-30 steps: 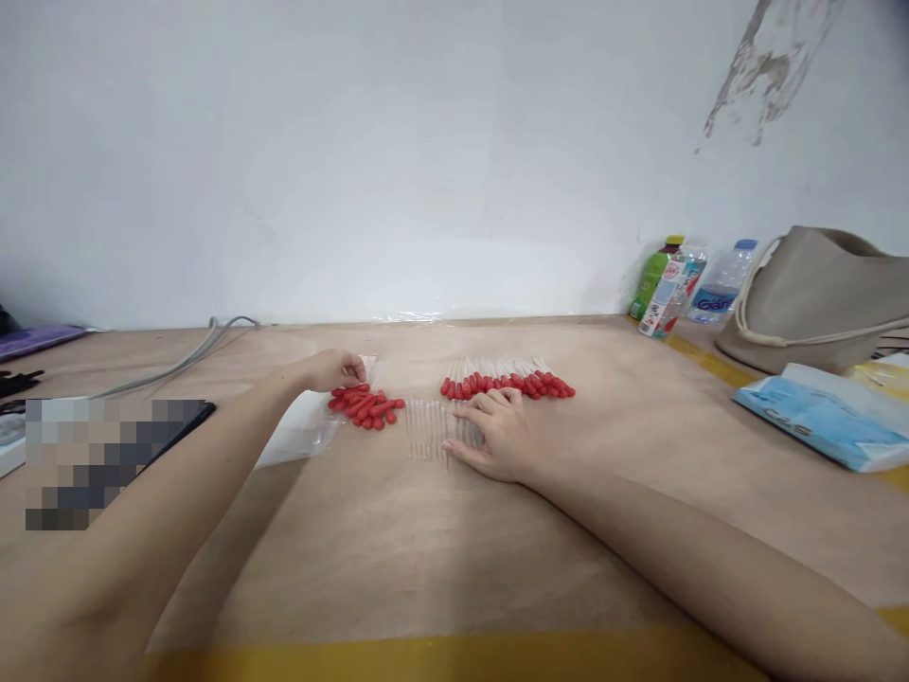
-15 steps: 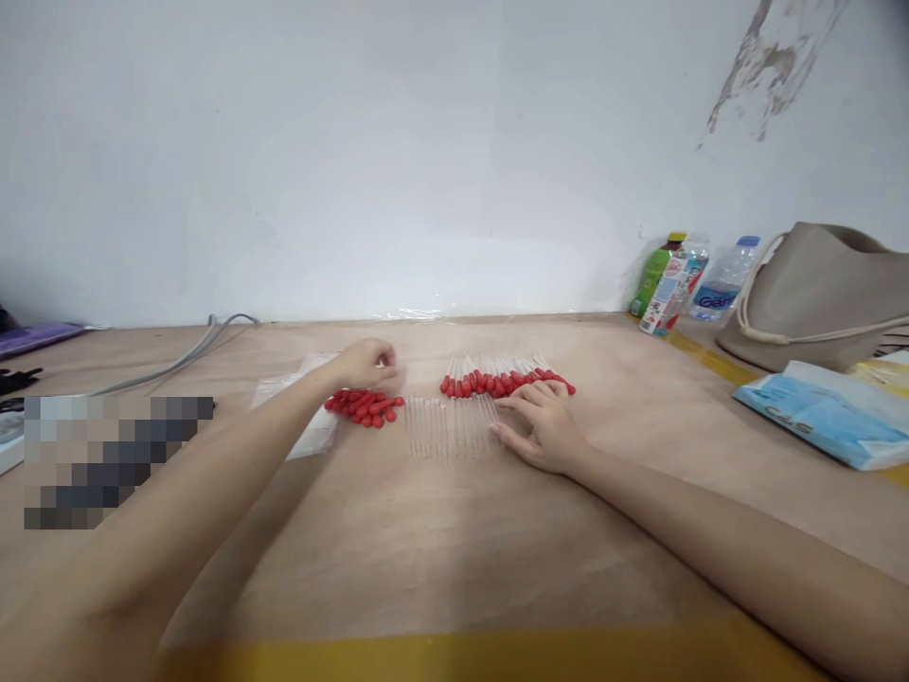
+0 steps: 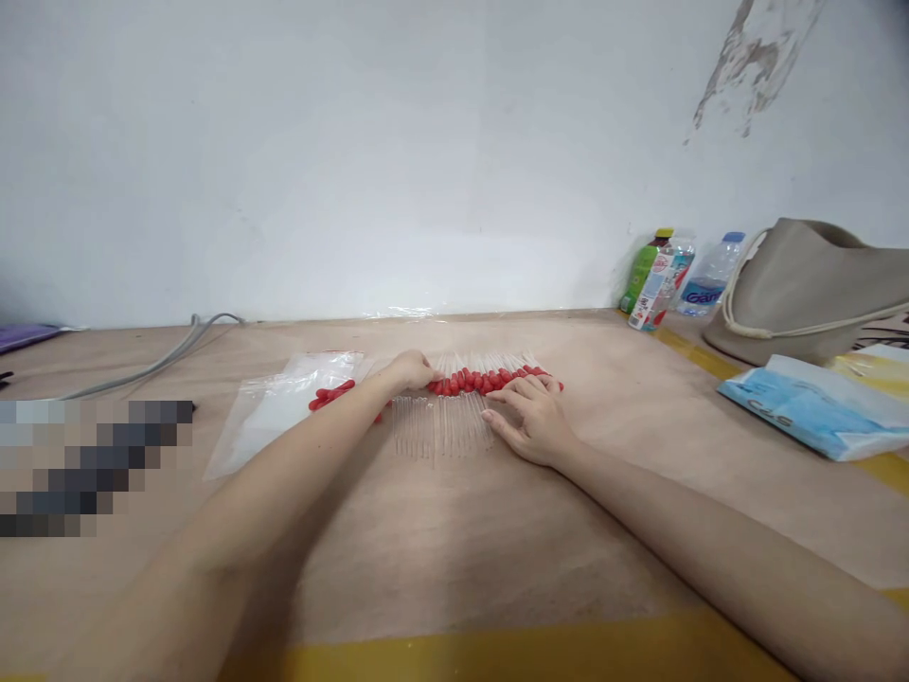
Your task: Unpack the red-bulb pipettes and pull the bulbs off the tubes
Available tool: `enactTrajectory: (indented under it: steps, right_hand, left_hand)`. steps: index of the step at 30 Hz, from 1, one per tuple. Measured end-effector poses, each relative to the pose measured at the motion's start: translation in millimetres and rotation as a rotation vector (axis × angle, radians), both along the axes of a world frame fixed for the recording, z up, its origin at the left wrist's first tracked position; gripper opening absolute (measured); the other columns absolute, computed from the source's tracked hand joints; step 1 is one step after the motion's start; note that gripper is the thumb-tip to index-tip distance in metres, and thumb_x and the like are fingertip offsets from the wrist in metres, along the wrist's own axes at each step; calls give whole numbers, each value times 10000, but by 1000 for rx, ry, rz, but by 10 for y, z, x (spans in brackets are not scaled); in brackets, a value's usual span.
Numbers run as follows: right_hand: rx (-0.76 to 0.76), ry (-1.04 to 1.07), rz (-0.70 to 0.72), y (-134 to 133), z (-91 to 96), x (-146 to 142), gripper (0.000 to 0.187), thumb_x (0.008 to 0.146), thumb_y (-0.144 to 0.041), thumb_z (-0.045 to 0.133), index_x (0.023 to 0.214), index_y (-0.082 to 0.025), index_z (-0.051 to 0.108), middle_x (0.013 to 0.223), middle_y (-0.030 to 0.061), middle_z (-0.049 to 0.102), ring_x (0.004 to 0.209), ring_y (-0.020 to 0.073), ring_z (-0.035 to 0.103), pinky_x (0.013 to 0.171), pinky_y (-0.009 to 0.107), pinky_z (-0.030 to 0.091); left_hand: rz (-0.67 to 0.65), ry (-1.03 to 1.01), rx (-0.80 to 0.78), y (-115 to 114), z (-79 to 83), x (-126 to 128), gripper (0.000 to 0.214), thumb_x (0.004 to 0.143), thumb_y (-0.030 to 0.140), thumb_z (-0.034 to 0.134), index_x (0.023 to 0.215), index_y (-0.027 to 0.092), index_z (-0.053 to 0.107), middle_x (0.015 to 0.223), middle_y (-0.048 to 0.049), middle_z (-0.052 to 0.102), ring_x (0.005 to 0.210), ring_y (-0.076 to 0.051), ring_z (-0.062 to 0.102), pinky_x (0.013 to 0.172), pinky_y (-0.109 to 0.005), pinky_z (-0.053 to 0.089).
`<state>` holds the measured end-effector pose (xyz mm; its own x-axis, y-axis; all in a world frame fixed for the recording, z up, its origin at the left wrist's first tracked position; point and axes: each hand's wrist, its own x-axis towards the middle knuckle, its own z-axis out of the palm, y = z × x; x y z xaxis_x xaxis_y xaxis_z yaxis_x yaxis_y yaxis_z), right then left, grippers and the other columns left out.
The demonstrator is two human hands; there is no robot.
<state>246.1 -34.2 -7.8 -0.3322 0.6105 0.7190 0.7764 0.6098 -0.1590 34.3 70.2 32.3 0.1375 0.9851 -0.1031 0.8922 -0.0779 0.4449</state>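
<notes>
A row of clear droppers with red bulbs (image 3: 490, 380) lies across the middle of the wooden table (image 3: 440, 530). In front of it lies a row of bare clear tubes (image 3: 440, 428). My left hand (image 3: 412, 369) is closed in a pinch at the left end of the red-bulb row; what it holds is too small to name. A small heap of loose red bulbs (image 3: 330, 393) sits just left of my left forearm. My right hand (image 3: 532, 417) rests on the table at the right end of the clear tubes, fingers curled and touching the row.
A clear plastic bag (image 3: 276, 412) lies left of the bulbs. A grey cable (image 3: 163, 355) runs along the back left. Bottles (image 3: 660, 279), a beige bag (image 3: 810, 284) and a blue packet (image 3: 810, 407) stand at the right. A yellow strip marks the near table edge.
My left hand has moved right from the heap of loose red bulbs to the left end of the dropper row. My right hand shifted right along the clear tubes.
</notes>
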Motion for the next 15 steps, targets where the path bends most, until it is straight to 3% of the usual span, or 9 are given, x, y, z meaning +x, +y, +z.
enactTrajectory:
  steps: [9,15]
  right_hand:
    - [-18,21,10,3,7,-4,269,811,-411,504,888,-194,642,821,43,614,792,168,510,802,359,256]
    - [-20,17,3,6,-4,2,262,810,-409,506,883,-198,641,820,40,609,793,166,514,812,362,263]
  left_hand:
    - [59,-69,-25,49,43,36,256,529,366,720,562,150,585,423,-14,531,478,-169,525,477,-275,381]
    - [44,-171,114,-110,173,-135,152,650,301,619,685,154,596,601,-35,614,570,-182,589,520,-267,418]
